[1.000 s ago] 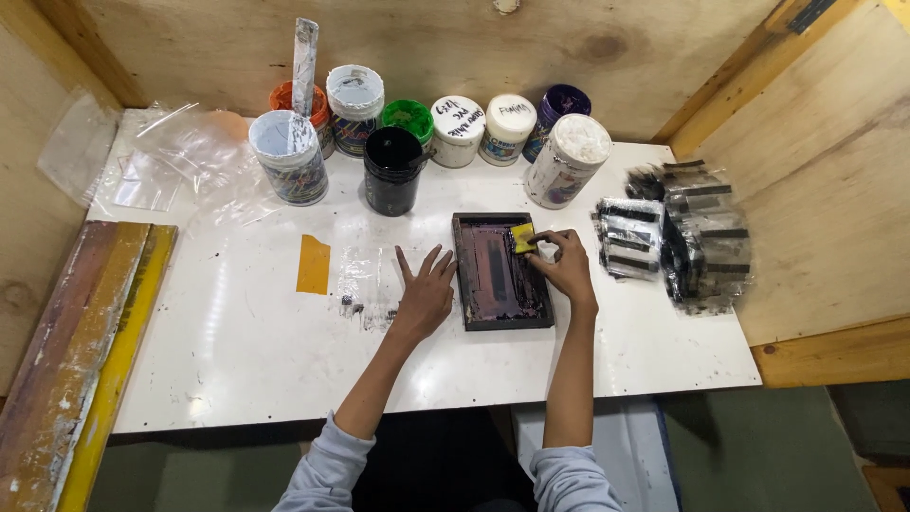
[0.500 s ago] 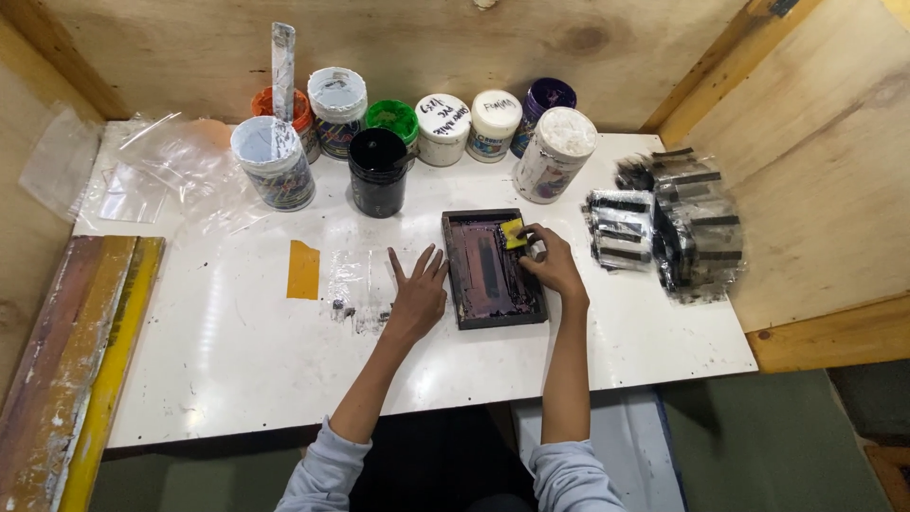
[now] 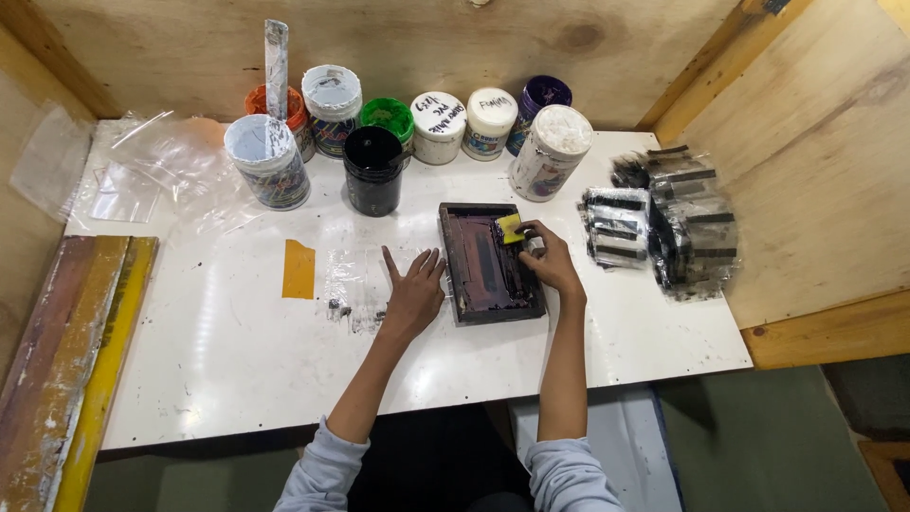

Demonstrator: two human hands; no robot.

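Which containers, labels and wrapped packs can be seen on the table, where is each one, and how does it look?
Paint jars: row along the back wall; round, with white, green, purple and orange tops, some with paper labels.
Black jar: in front of that row; round, open.
Wrapped packs: right of the right hand; clear film over black and silver pieces.
Plastic bags: back left corner; clear, crumpled.
Orange sticker: left of the left hand; rectangular, flat.

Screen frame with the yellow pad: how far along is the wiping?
Done: purple ink is spread over most of the small screen frame. In hand: right hand presses a yellow pad at its top right corner; left hand lies flat alongside. Left: cannot tell.
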